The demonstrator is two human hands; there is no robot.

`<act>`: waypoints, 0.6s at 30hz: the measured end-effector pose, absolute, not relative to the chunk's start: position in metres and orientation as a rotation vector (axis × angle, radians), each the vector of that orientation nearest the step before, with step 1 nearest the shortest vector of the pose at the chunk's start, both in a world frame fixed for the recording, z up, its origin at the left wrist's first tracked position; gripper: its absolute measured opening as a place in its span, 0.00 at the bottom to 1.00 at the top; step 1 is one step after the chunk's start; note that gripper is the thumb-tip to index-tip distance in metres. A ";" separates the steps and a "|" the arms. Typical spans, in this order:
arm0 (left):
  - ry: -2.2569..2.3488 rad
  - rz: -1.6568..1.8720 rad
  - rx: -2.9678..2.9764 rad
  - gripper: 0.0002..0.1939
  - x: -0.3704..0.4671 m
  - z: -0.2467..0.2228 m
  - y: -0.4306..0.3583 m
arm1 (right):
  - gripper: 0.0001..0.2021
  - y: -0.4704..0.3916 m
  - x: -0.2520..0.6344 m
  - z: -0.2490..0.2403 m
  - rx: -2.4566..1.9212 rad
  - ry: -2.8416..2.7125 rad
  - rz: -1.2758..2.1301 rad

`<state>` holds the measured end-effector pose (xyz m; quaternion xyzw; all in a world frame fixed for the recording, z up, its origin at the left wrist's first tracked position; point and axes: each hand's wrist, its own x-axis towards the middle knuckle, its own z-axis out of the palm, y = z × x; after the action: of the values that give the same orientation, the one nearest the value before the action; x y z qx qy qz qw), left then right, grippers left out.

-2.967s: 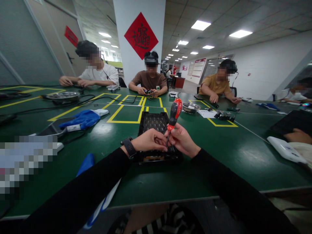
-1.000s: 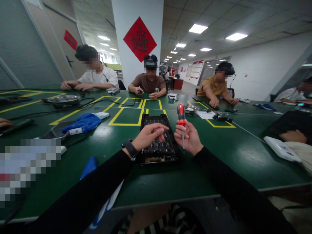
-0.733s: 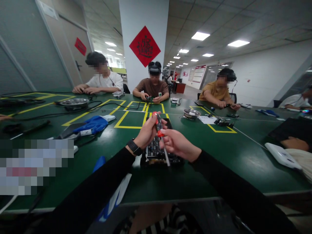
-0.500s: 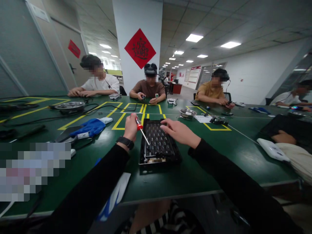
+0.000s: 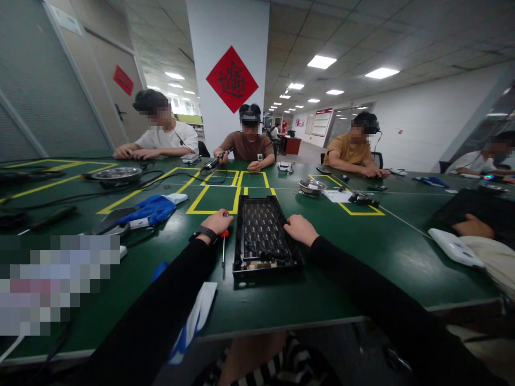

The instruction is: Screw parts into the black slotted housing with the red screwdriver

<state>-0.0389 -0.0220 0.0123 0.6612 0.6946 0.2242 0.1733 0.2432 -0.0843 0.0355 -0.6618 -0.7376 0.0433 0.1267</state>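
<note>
A black rectangular device casing (image 5: 263,230) with rows of small shiny parts inside lies on the green table in front of me. My left hand (image 5: 218,221) is wrapped round a red-handled screwdriver (image 5: 224,249) at the casing's left, its metal shaft pointing down towards me. On the casing's right edge rests my right hand (image 5: 301,229), its fingers curled against the side; whether they hold anything small is hidden.
Blue-and-white gloves (image 5: 155,209) lie on the left, another (image 5: 195,321) at the near edge. Metal dishes (image 5: 311,186), a white paper (image 5: 337,196) and a white device (image 5: 454,246) are on the table. Several people sit around it.
My left hand has lowered and taken the screwdriver out of the casing to its left side. My right hand has moved from above the casing down to its right edge, fingers now curled.
</note>
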 end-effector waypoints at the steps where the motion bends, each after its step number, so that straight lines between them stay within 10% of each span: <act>1: 1.987 0.587 1.902 0.21 -0.039 0.011 -0.023 | 0.12 -0.083 0.243 0.036 -1.918 -2.154 0.109; 18: 2.101 0.267 2.127 0.23 -0.032 0.013 -0.031 | 0.13 -0.103 0.398 0.070 -2.028 -2.075 0.138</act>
<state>-0.0316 -0.0311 0.0128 0.7069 0.6982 0.0888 0.0701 0.3979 -0.1028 0.0696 -0.6934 -0.7092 0.0472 0.1181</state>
